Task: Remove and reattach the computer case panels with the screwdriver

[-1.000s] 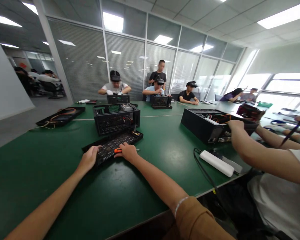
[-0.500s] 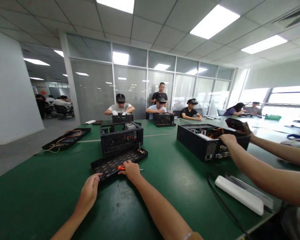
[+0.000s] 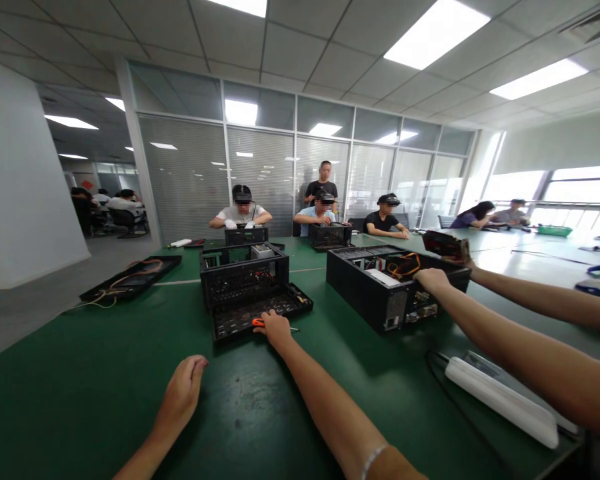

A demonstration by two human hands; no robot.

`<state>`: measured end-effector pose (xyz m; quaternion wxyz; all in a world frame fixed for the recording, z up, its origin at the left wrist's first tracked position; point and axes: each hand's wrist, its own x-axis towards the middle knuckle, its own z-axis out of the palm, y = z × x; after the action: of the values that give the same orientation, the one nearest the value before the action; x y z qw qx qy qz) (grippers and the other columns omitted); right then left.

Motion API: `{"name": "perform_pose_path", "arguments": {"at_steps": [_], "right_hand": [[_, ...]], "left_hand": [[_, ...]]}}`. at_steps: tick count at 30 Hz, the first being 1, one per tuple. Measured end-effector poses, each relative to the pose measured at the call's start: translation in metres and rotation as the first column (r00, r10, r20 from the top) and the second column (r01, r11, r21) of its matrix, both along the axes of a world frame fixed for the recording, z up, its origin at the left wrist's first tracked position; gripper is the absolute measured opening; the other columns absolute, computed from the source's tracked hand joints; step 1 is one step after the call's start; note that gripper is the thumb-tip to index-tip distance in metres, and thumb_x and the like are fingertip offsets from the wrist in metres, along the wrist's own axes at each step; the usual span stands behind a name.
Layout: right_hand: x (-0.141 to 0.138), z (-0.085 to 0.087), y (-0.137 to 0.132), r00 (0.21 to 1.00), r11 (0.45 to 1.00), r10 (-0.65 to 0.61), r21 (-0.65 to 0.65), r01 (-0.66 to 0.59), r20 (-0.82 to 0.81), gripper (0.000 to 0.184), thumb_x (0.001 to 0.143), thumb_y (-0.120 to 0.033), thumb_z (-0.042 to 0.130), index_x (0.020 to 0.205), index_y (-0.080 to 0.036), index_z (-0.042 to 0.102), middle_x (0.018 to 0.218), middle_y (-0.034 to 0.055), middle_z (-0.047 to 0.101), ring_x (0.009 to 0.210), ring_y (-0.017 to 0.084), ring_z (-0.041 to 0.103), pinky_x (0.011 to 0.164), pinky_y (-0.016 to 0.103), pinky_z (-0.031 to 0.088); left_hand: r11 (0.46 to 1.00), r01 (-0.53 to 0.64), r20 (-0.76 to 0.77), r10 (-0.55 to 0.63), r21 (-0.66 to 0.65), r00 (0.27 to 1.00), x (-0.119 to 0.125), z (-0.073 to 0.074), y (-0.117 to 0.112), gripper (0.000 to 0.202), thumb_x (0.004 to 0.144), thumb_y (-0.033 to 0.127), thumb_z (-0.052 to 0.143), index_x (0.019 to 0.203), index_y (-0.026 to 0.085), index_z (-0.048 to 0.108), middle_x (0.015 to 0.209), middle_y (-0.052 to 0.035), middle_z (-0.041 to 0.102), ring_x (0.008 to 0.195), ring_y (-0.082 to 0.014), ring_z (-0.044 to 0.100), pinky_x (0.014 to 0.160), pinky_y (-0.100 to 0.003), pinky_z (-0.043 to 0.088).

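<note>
My right hand [image 3: 276, 329] rests closed on an orange-handled screwdriver [image 3: 258, 323] lying on a black perforated side panel [image 3: 257, 314] flat on the green table [image 3: 80, 373]. Just behind the panel stands an open black computer case [image 3: 243, 275]. My left hand [image 3: 181, 393] lies on the bare table, well short of the panel, fingers together and loosely curled, holding nothing.
A co-worker's arms [image 3: 505, 347] reach from the right into another open case [image 3: 385, 283], one hand holding a card [image 3: 445, 245]. A white power strip [image 3: 503, 402] lies at the right. A black panel with cables [image 3: 130, 278] lies far left. Several people sit across the table.
My left hand has let go of the panel's left edge and drawn back toward me. My right hand stays on the screwdriver. The view has tilted up and turned.
</note>
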<state>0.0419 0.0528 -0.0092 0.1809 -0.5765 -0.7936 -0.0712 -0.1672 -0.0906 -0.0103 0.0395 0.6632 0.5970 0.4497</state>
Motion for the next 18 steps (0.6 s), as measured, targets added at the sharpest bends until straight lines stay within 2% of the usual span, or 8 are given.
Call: {"name": "perform_pose_path", "arguments": {"at_steps": [8,14,18], "right_hand": [[-0.030,-0.001,0.021,0.997,0.999,-0.044,-0.007,0.044,-0.059,0.048,0.070,-0.062,0.051,0.098,-0.024,0.054,0.095,0.0051,0.055,0.080,0.019,0.061,0.067,0.029,0.045],[-0.046,0.000,0.043,0.996,0.998,-0.057,-0.035,0.055,-0.072,0.047,0.070,-0.060,0.053,0.098,-0.023,0.054,0.097,0.0055,0.055,0.082,0.019,0.061,0.068,0.030,0.046],[-0.062,0.000,0.059,0.996,0.998,-0.051,-0.041,0.048,-0.071,0.048,0.073,-0.061,0.049,0.100,-0.022,0.053,0.098,0.0054,0.055,0.084,0.019,0.060,0.068,0.030,0.046]], "left_hand": [[0.999,-0.003,-0.021,0.003,-0.043,1.000,0.002,0.003,-0.003,0.037,0.083,0.047,0.029,0.083,0.019,0.054,0.084,-0.0055,0.059,0.081,-0.0201,0.057,0.076,-0.033,0.046],[0.996,-0.011,-0.020,0.009,-0.092,1.000,0.000,0.001,0.001,0.038,0.082,0.048,0.029,0.080,0.019,0.053,0.078,-0.0046,0.059,0.074,-0.0195,0.057,0.069,-0.032,0.047],[0.994,-0.020,-0.027,0.017,-0.105,0.999,0.002,0.002,0.002,0.037,0.081,0.049,0.030,0.078,0.020,0.052,0.074,-0.0039,0.059,0.069,-0.0191,0.057,0.066,-0.031,0.047]]}}
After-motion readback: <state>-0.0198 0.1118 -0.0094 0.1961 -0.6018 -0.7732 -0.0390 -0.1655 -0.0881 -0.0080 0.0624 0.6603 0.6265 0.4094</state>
